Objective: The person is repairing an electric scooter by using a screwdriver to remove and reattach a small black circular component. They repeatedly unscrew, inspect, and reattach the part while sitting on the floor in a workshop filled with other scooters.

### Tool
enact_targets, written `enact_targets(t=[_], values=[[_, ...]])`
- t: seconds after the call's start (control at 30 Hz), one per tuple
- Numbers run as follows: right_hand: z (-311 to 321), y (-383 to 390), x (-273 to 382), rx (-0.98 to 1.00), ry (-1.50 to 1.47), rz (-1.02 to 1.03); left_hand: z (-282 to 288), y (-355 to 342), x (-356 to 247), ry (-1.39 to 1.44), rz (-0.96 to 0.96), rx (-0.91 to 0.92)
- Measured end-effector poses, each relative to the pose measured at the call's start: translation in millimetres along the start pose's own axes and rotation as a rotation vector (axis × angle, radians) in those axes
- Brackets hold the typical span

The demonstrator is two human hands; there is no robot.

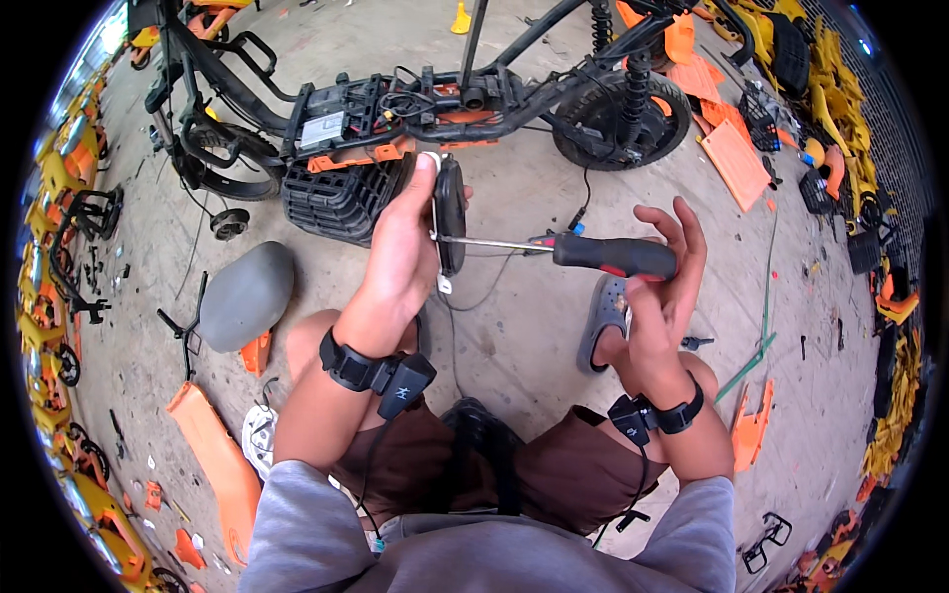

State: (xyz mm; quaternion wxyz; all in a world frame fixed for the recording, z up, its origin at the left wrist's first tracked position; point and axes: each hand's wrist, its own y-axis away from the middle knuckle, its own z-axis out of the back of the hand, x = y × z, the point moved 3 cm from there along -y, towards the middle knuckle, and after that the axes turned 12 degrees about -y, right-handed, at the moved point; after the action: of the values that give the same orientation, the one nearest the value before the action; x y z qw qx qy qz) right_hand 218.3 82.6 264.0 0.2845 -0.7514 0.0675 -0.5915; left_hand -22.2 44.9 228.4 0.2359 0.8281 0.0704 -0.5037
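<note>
My left hand (403,237) is closed round a flat black part (451,217) with a pale metal strip along its edge. That part stands on edge, so its broad face is hidden and its kind unclear. A screwdriver (613,256) with a black and red handle lies level across the gap between my hands. Its shaft runs left, and the tip meets the black part near its middle. My right hand (664,296) holds the handle's end between thumb and fingers, two fingertips raised.
Ahead stands a stripped black scooter frame (415,119) with loose wires. A black crate (336,198) sits under it. The grey seat (247,296) and an orange panel (217,465) lie at left. More orange panels (736,163) and yellow parts (840,89) are piled at right.
</note>
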Motion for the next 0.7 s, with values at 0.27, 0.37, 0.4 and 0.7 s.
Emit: enact_targets(t=[0.27, 0.37, 0.4, 0.7], values=[[4.2, 0.0, -6.4, -0.061, -0.048, -0.198, 3.7, -0.4, 0.6, 0.002, 0.014, -0.014], [2.5, -1.3, -5.7, -0.006, -0.038, -0.098, 5.3, -1.0, 1.3, -0.005, 0.004, -0.016], [2.9, -1.2, -6.8, -0.031, -0.039, -0.120, 5.6, -1.4, 1.4, -0.009, 0.000, -0.015], [2.4, -4.7, -5.6, -0.056, 0.005, -0.109, 3.7, -2.1, 3.4, 0.010, 0.015, -0.031]])
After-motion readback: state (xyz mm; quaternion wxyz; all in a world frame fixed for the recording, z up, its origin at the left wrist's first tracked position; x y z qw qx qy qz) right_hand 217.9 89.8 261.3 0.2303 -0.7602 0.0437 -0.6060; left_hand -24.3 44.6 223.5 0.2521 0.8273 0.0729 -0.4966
